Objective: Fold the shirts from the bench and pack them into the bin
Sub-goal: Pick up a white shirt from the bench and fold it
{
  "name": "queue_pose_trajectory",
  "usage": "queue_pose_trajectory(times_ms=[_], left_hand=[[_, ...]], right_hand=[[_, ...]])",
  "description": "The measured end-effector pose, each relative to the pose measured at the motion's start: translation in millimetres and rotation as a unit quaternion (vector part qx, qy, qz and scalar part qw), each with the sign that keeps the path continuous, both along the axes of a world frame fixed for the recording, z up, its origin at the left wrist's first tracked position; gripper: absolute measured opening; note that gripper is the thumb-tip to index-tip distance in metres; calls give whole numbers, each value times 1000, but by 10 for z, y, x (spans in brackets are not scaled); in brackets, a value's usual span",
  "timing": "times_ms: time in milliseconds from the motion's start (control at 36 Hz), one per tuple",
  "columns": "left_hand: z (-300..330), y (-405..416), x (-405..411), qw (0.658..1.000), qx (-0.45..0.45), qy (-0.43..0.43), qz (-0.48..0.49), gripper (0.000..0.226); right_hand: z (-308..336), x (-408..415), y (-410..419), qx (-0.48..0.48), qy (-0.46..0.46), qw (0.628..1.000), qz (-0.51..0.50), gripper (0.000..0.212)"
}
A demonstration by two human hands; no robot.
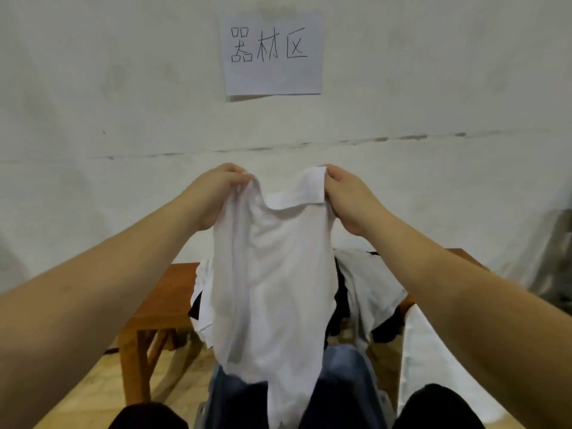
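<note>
A white shirt (272, 274) hangs lengthwise in the air between the person's two raised hands, its lower edge trailing down over the person's lap. The left hand (213, 193) pinches one upper corner of the cloth, fingers curled tight on the bunched fabric. The right hand (346, 196) grips the opposite upper corner, thumb and fingers clamped on a folded band of the fabric. The two hands are level and set apart, with the top edge sagging between them. Below and beyond the hands, a wooden bench (164, 292) carries a loose heap of further garments (368, 289), white with dark pieces among them. To the lower right of the right hand lies more white material (424, 360); what it is cannot be told. Above the hands, a paper sign (272, 54) with handwritten characters is fixed to the pale wall (93, 88).
</note>
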State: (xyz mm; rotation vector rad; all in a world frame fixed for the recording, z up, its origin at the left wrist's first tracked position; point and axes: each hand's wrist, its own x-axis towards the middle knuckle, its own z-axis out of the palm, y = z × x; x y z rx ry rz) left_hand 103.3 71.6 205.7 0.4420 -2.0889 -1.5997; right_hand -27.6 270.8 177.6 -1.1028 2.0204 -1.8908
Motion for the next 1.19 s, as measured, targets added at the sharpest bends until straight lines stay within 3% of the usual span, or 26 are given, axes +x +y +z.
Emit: queue_pose_trajectory(times_ms=[83,139,194,250,333,444,500,583,694,806,1028,1111,1194], left_hand=[[-125,257,13,992,31,-46,-116,53],[-231,405,1,984,-33,-103,-144,67],[-306,495,-2,979,-90,-134,-122,51],[-320,514,-5,986,-72,-120,-87,26],[-302,508,5,994,-21,-83,-73,15],[-297,514,9,995,31,-55,-73,17],[-299,504,7,996,56,-40,-61,15],[-289,491,10,994,87,-22,-54,11],[-229,429,28,992,117,1,-42,11],[-165,245,71,991,128,24,0,24],[-262,-49,186,987,144,27,59,12],[-341,-84,184,984,138,13,108,9],[-438,-208,145,980,116,-16,161,19]], right_hand=[[41,146,-151,12,32,999,4,23],[67,212,-234,22,50,998,5,26],[59,240,-289,28,63,998,7,28],[22,222,-303,30,60,998,11,25],[-168,119,-273,46,26,998,23,21],[-652,32,-178,70,-87,982,152,59],[-921,36,-108,151,-93,966,189,59],[-1291,41,-15,300,-50,938,165,54],[-1651,24,117,381,-32,914,136,46],[-1895,79,299,362,-98,914,152,16],[-2098,163,625,389,-75,908,138,35],[-1979,129,676,358,-78,924,110,22],[-1745,115,640,273,-107,953,79,10]])
